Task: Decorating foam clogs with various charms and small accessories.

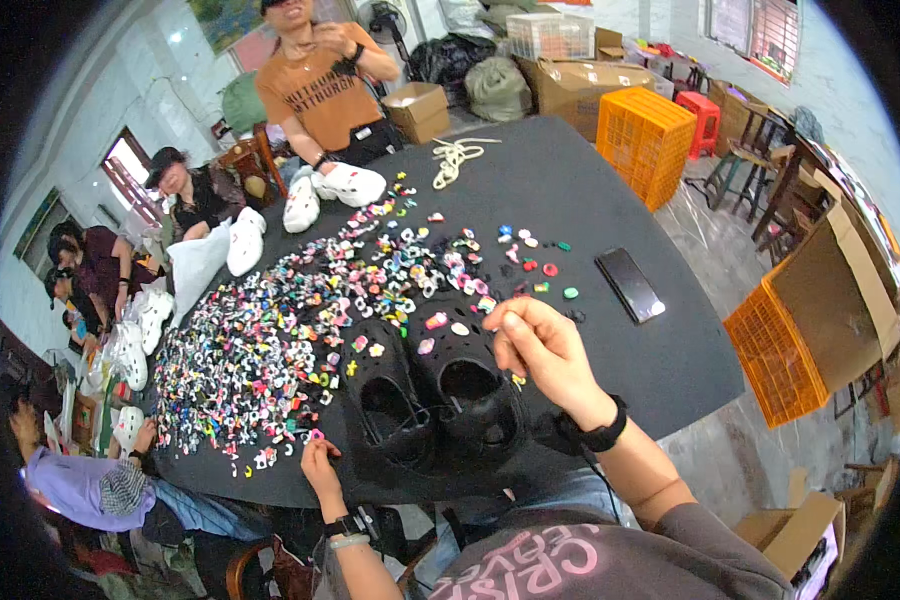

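A pair of black clogs [395,412] stands on the dark tabletop right in front of me, toes pointing away. Small colourful shoe charms [436,320] sit in the holes of their toe parts. My left hand [321,470] is at the table's near edge, left of the clogs, its fingers closed on a pink shoe charm [316,435]. Over the right clog's outer side is my right hand [542,352], thumb and fingers pinched together. What they hold, if anything, is too small to make out. A wide pile of loose shoe charms [260,340] spreads left and beyond the clogs.
A black phone [630,286] lies to the right, with several stray charms nearby. White clogs [348,185] and a cream cord [457,160] are at the far side. Co-workers sit or stand along the left and far edges. Orange crates [646,145] and cardboard boxes stand beyond the right edge.
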`<state>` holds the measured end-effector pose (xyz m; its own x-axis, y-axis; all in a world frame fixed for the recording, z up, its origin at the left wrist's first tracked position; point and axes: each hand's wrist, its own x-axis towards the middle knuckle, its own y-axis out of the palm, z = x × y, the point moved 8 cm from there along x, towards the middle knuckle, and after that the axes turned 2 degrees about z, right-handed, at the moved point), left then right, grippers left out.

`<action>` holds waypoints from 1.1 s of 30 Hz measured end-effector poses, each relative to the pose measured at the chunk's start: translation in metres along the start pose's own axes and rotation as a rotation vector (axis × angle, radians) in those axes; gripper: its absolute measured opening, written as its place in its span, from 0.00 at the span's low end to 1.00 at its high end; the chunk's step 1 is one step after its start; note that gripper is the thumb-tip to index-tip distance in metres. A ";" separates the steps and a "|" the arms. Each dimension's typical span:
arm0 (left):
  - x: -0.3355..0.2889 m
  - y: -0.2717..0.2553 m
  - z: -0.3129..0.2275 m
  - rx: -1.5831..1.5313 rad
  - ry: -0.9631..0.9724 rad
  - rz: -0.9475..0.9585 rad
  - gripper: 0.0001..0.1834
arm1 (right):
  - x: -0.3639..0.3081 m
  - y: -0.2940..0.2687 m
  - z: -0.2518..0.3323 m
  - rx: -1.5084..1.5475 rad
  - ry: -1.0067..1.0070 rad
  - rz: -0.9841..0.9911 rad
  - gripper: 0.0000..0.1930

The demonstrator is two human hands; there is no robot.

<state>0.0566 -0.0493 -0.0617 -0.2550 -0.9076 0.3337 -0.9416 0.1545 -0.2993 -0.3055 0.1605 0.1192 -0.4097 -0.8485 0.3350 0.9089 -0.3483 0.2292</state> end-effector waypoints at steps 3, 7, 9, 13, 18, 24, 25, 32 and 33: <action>0.003 0.002 0.004 -0.043 -0.047 0.016 0.11 | 0.005 0.004 -0.005 0.049 -0.016 -0.034 0.13; 0.003 0.002 0.009 0.002 -0.062 0.014 0.10 | 0.010 0.003 -0.011 0.060 0.008 -0.061 0.14; 0.002 0.001 0.010 0.007 -0.064 0.010 0.10 | 0.013 0.002 -0.014 0.063 0.015 -0.056 0.14; 0.001 0.000 0.009 -0.029 -0.053 0.003 0.09 | 0.019 0.006 -0.019 0.044 0.045 -0.042 0.13; 0.001 0.001 0.006 0.010 -0.056 0.000 0.09 | 0.024 0.010 -0.013 0.012 0.035 -0.045 0.11; 0.000 0.001 0.001 0.060 -0.056 0.008 0.09 | 0.049 0.003 0.002 -0.146 -0.030 -0.020 0.07; -0.001 0.001 0.001 0.053 -0.056 0.007 0.09 | 0.061 -0.003 -0.001 -0.133 0.003 -0.019 0.07; -0.001 0.000 0.001 -0.006 -0.041 -0.046 0.09 | 0.194 -0.047 -0.054 0.100 0.111 -0.094 0.07; -0.001 0.000 0.003 -0.010 -0.062 -0.045 0.09 | 0.207 -0.052 -0.062 0.089 0.098 -0.104 0.07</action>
<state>0.0576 -0.0497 -0.0643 -0.1984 -0.9360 0.2907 -0.9539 0.1163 -0.2765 -0.4328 -0.0214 0.1197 -0.4875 -0.8460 0.2160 0.8498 -0.4030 0.3396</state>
